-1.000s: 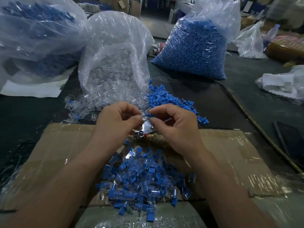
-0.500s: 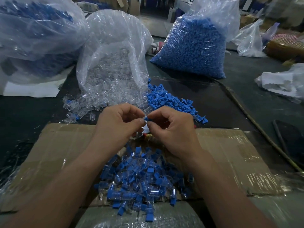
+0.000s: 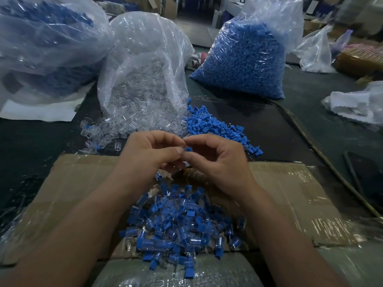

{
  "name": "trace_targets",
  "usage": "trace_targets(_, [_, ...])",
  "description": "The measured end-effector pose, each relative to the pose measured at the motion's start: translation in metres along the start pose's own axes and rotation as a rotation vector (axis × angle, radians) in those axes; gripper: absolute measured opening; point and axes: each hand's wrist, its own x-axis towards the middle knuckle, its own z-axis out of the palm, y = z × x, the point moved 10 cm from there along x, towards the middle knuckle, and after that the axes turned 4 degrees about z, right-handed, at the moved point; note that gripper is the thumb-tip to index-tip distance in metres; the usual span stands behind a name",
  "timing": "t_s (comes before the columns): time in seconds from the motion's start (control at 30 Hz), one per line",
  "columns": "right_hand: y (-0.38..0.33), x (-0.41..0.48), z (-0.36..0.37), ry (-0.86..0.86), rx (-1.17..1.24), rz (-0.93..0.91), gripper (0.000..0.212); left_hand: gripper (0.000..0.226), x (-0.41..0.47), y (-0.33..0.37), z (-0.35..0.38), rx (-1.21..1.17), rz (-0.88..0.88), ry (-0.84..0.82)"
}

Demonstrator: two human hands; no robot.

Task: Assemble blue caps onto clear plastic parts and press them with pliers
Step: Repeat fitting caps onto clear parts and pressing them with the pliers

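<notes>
**A:** What lay nearest you?

**B:** A pile of finished pieces (image 3: 182, 230), blue on clear, at the near edge of the cardboard (image 3: 290, 193), between my forearms.

**A:** And the hands?

**B:** They were together over the cardboard's far edge, fingertips meeting. The left hand (image 3: 149, 156) was curled and pinching what I took to be a clear part, though its fingers hid it. The right hand (image 3: 217, 162) pinched a blue cap (image 3: 188, 149) between thumb and forefinger, right against the left thumb tip.

**A:** So the cap was being seated?

**B:** I judged so. To go well, the cap needed lining up square with the clear piece's mouth before any push, since a tilted start would likely jam or pop off. The plastic looked small and slick, so it called for a firm pinch close to the joint.

**A:** Pliers?

**B:** I couldn't make them out. Something red showed under the hands, too hidden to name.

**A:** And beyond the hands?

**B:** Just past the cardboard's far edge, on the table (image 3: 269, 125), lay loose caps (image 3: 209, 125) and loose clear pieces (image 3: 99, 137). Behind them stood the clear-parts bag (image 3: 145, 79), with the blue-caps bag (image 3: 244, 65) farther right.
</notes>
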Motion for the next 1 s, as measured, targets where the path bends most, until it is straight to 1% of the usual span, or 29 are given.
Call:
trace_targets(0.1, [0.0, 0.0, 0.0, -0.015, 0.032, 0.001, 0.026, 0.024, 0.0, -0.001, 0.001, -0.008, -0.015, -0.019])
trace_targets(0.23, [0.0, 0.0, 0.0, 0.0, 0.071, -0.005, 0.021, 0.005, -0.002, 0.0, 0.003, -0.017, -0.028, -0.034])
trace_targets(0.3, [-0.001, 0.0, 0.001, -0.007, 0.09, -0.015, 0.02, 0.008, -0.003, 0.0, 0.003, -0.002, -0.026, -0.034])
trace_targets(0.37, [-0.003, -0.001, 0.002, -0.019, 0.101, -0.031, 0.022, 0.018, -0.002, 0.0, 0.002, 0.013, -0.023, -0.023])
trace_targets(0.47, [-0.006, -0.001, 0.0, -0.025, 0.12, -0.078, 0.032, 0.023, 0.0, -0.001, 0.001, -0.003, -0.034, -0.009])
trace_targets(0.57, [-0.007, -0.001, -0.001, -0.019, 0.092, -0.101, 0.033, 0.023, 0.001, -0.004, 0.001, -0.006, -0.051, -0.018])
trace_targets(0.7, [-0.007, -0.001, -0.004, -0.003, 0.076, -0.104, 0.03, 0.005, -0.001, -0.003, 0.006, -0.049, -0.063, -0.055])
trace_targets(0.8, [-0.007, -0.001, -0.007, 0.013, 0.054, -0.116, 0.032, 0.01, -0.001, -0.004, 0.007, -0.101, -0.069, -0.063])
trace_targets(1.0, [-0.01, -0.002, -0.01, 0.048, 0.026, -0.151, 0.031, 0.014, -0.001, -0.006, 0.008, -0.115, -0.074, -0.075])
